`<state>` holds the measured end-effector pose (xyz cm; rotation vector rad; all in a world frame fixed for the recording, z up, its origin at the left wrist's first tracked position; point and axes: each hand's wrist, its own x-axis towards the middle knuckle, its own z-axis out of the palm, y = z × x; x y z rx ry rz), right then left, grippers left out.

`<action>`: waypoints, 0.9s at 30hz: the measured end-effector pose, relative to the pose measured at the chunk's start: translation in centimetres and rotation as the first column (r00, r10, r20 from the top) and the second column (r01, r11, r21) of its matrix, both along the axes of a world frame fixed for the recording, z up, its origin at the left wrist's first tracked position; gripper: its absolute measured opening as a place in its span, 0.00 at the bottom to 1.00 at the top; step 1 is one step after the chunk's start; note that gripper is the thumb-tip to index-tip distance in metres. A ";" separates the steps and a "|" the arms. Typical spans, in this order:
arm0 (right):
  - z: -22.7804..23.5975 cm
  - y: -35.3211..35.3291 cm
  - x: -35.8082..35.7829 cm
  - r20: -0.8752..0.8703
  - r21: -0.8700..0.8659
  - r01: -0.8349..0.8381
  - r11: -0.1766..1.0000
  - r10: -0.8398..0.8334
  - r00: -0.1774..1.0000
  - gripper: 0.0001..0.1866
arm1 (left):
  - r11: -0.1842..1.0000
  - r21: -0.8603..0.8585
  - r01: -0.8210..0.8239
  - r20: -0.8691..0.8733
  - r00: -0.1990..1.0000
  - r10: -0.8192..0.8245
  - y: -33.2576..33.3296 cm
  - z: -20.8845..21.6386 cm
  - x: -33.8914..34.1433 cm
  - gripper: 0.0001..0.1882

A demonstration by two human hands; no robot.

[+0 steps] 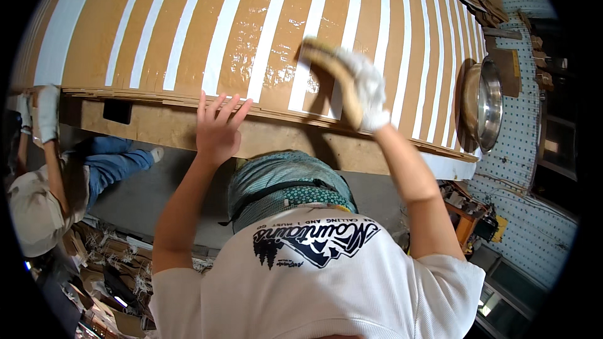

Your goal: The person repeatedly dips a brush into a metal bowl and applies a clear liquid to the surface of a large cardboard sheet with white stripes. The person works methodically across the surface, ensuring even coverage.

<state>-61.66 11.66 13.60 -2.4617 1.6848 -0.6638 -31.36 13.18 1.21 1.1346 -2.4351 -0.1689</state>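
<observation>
Along the striped brown sheet's (286,37) near edge, your bare left hand (218,133) is lying open, fingers spread, holding nothing. Over the sheet, right of its middle, your gloved right hand (366,88) is gripping a curved tan tool (344,81); blurred, contact unclear. At the sheet's right end, a steel bowl (491,103) is sitting; at its left corner, a co-worker's gloved hand (48,113) is showing.

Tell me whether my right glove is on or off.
On: the white glove covers your right hand, while your left hand is bare.
</observation>
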 end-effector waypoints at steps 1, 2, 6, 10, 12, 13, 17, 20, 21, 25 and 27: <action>-2.4 1.9 -0.9 0.286 0.177 0.011 0.984 -0.062 0.956 0.22 | 1.000 0.004 -0.016 0.005 1.000 0.016 0.2 0.5 -0.7 0.36; -5.1 3.8 -1.8 0.549 0.314 -0.003 0.949 -0.179 0.817 0.20 | 1.000 -0.017 -0.024 0.005 1.000 0.025 0.5 0.6 -1.5 0.35; -2.6 4.3 -5.1 -0.345 0.317 -0.048 0.947 0.162 0.924 0.20 | 0.998 -0.023 0.062 0.000 0.998 -0.062 1.6 1.4 -4.6 0.32; -0.7 2.2 -6.7 0.246 0.292 0.147 0.945 -0.223 0.943 0.17 | 0.995 -0.061 0.084 0.011 0.996 -0.083 1.2 3.3 -7.9 0.34; -0.4 3.3 -7.0 0.557 0.260 0.013 0.966 -0.161 0.815 0.16 | 0.995 -0.029 0.091 0.062 0.994 -0.089 1.0 3.4 -8.5 0.35; -2.2 3.3 -8.0 0.736 0.257 -0.068 0.964 -0.149 0.661 0.16 | 0.995 -0.017 0.094 0.089 0.992 -0.092 0.7 3.2 -8.7 0.35; 0.6 2.2 -8.9 0.198 0.532 0.086 0.842 -0.222 0.955 0.16 | 0.995 0.049 0.086 0.116 0.989 -0.092 0.6 2.7 -8.2 0.39; -0.1 -2.9 -11.2 0.033 0.430 0.237 0.871 -0.277 0.960 0.17 | 0.989 0.118 0.084 0.124 0.987 -0.099 0.2 3.5 -8.6 0.40; -0.5 -5.2 -11.9 0.071 0.417 0.252 0.873 -0.308 0.949 0.18 | 0.988 0.127 0.086 0.136 0.985 -0.103 0.2 3.8 -8.6 0.37; 0.7 -15.3 -15.4 0.141 0.361 0.279 0.890 -0.348 0.927 0.22 | 0.979 0.188 0.075 0.221 0.968 -0.116 0.0 2.7 -8.4 0.36; -0.2 -21.2 -17.3 0.153 0.306 0.297 0.904 -0.355 0.922 0.24 | 0.992 0.110 0.066 0.235 0.968 -0.091 0.6 1.0 -7.9 0.35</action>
